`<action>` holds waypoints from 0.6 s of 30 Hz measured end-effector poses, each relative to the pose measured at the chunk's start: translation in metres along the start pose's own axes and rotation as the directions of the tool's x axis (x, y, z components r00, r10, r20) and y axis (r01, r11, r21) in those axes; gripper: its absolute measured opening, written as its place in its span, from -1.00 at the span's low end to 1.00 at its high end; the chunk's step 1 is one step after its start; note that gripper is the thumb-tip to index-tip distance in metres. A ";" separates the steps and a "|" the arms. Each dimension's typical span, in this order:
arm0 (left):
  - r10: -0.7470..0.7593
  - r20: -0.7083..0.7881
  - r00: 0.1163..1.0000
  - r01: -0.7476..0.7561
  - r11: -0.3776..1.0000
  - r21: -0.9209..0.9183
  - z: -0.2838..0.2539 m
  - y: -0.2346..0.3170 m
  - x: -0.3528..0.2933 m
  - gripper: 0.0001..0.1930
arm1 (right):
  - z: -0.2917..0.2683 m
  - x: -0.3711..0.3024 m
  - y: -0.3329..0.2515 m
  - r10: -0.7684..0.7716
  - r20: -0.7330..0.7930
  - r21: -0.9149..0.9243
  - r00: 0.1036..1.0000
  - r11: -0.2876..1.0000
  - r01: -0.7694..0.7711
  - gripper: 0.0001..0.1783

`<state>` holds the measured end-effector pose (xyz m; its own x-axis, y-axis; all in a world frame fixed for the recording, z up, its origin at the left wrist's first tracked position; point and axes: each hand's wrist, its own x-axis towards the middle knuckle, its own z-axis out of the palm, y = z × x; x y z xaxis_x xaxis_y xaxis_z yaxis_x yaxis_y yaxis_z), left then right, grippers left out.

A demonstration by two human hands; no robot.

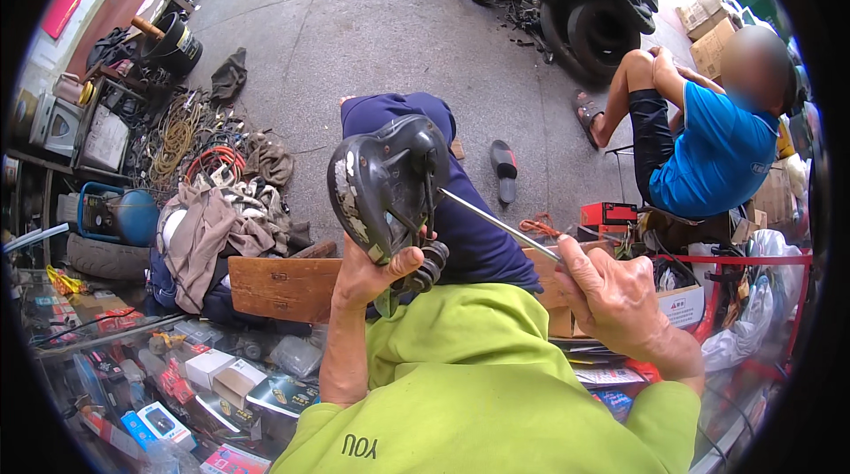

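Saddle (pixel 370 186) is held over the trousers (pixel 482 260), gripped by the left hand (pixel 363 277), fingers curled; right hand (pixel 620 297) fingers clasp a rod (pixel 498 224) reaching it. Lettering marks the shirt (pixel 478 385) and a carton (pixel 683 305).

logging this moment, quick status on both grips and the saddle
Left grip: holding worn black saddle. Right grip: closed on thin metal rod, tip at saddle. Nothing visibly blocking the rod.

Left hand (pixel 365 272) grips worn black saddle (pixel 379 182); right hand (pixel 613 292) holds slim metal rod (pixel 501 224), tip at saddle.
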<state>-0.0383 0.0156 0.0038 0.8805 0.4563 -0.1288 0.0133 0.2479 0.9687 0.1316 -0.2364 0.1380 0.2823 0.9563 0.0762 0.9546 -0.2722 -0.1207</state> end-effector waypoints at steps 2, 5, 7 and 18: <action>-0.032 0.011 0.999 0.033 0.998 -0.056 0.000 0.004 0.002 -0.40 | 0.000 0.002 0.000 -0.018 -0.006 -0.024 1.000 1.000 0.018 -0.50; 0.031 0.003 1.000 -0.030 0.996 -0.090 0.005 0.003 0.001 -0.39 | 0.000 0.001 0.007 0.058 -0.019 0.258 0.998 0.965 -0.051 -0.56; 0.068 -0.022 0.997 -0.070 0.990 -0.124 0.010 0.004 0.002 -0.39 | -0.009 0.007 0.013 0.184 0.130 0.533 0.974 0.815 -0.225 -0.64; -0.001 0.029 1.000 0.000 0.999 0.035 0.013 0.002 -0.003 -0.39 | -0.024 0.004 0.032 0.232 0.656 0.675 0.718 0.245 -0.696 -0.61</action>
<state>-0.0346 0.0037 0.0084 0.8937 0.4312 -0.1240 0.0301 0.2180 0.9755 0.1652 -0.2436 0.1582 0.3624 0.6935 -0.6227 -0.0267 -0.6601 -0.7507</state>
